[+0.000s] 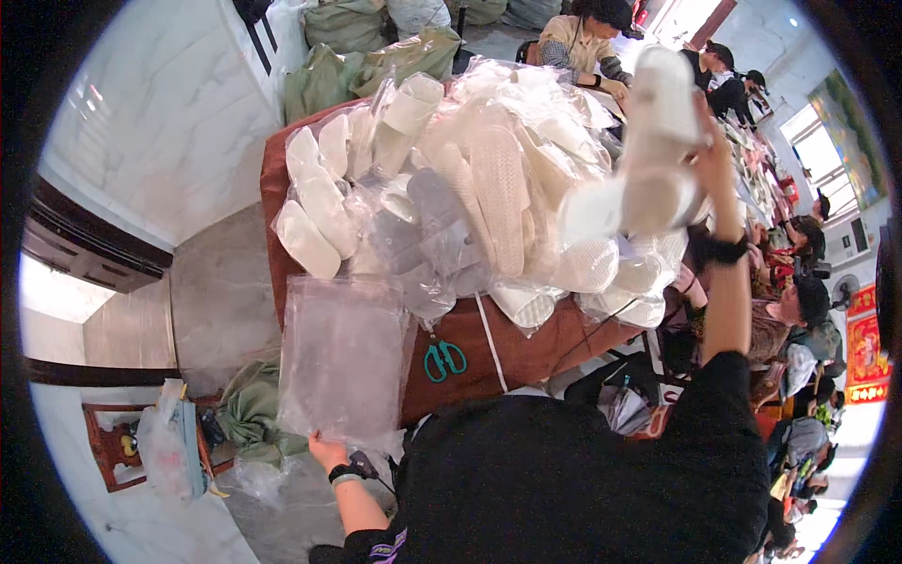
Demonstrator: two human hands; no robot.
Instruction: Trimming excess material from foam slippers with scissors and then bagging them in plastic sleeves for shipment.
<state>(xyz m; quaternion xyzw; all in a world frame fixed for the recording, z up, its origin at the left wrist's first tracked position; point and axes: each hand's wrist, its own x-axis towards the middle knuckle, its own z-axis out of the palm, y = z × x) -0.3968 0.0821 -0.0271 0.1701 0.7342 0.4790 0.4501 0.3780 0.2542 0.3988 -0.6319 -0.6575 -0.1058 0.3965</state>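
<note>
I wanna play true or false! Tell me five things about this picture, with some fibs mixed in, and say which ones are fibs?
1. The right hand holds up pale slippers. True.
2. The scissors look red. False: the part of the scissors that shows is teal.
3. The left hand is at the bag's lower edge. True.
4. The tablecloth is white. False: the tablecloth is brown.
5. A green sack lies left of the scissors. True.
</note>
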